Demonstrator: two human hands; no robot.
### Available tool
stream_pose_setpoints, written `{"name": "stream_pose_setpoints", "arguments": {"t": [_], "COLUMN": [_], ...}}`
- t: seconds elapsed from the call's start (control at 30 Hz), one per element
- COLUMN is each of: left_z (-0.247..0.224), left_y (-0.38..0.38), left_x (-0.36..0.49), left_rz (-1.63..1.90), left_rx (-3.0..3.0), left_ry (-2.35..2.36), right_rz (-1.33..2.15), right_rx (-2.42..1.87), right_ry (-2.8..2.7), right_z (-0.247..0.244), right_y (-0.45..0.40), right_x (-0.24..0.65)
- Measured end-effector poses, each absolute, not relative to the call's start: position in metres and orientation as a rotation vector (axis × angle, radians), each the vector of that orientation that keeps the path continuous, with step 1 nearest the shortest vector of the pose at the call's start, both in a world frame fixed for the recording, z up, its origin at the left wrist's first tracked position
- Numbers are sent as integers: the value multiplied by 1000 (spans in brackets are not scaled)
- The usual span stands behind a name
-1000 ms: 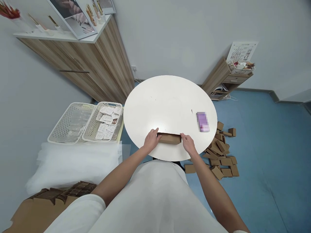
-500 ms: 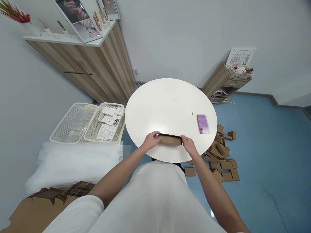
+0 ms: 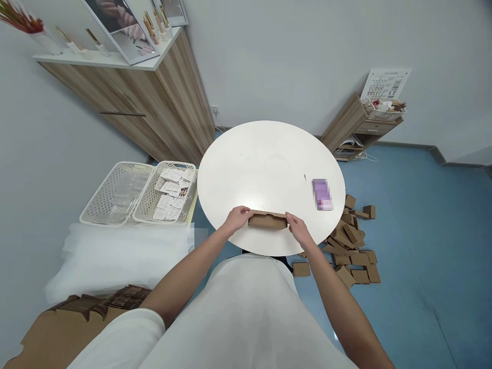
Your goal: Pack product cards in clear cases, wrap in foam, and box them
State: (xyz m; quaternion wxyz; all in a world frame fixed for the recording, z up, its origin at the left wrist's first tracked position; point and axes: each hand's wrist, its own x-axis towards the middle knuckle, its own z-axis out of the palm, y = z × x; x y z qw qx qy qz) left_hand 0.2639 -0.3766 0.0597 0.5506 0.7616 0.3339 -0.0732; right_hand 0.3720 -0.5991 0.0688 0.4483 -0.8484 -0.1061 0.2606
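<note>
A small, long cardboard box [image 3: 268, 221] sits at the near side of the round white table [image 3: 265, 154]. My left hand [image 3: 239, 217] grips its left end, the fingers at the upper corner. At the opposite end, my right hand [image 3: 295, 225] pinches the upper right corner. Along the top of the box a brown flap lies nearly level, with a small notch in its near edge. To the right on the table lies a pixelated purple item [image 3: 322, 195]; its kind cannot be made out.
Many cardboard boxes [image 3: 351, 241] are heaped on the blue floor to the right. At left stand a white basket of printed cards [image 3: 188, 207], another basket with clear plastic pieces [image 3: 86, 212], a white sheet stack [image 3: 123, 256] and a large carton [image 3: 57, 333].
The box's top, with a dark opening along it before, now shows a brown flap folded over. Both hands have stayed at the box's ends, with the left shifting slightly.
</note>
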Motion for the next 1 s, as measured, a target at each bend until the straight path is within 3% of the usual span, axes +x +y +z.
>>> {"name": "stream_pose_setpoints", "arguments": {"t": [0.27,0.7,1.0], "left_z": [40,47,15], "left_y": [-375,-396,-429], "left_x": [256,255,249], "left_rz": [-384,-191,-52], "left_rx": [1675,1623,1699], "left_ry": [805,739,786], "right_rz": [826,680,583], "right_rx": [-2019,-1984,-2007], "right_ry": [-177,-147,6], "right_z": [49,57,30], "right_y": [-608,-598,-615], "right_x": [364,357,337]}}
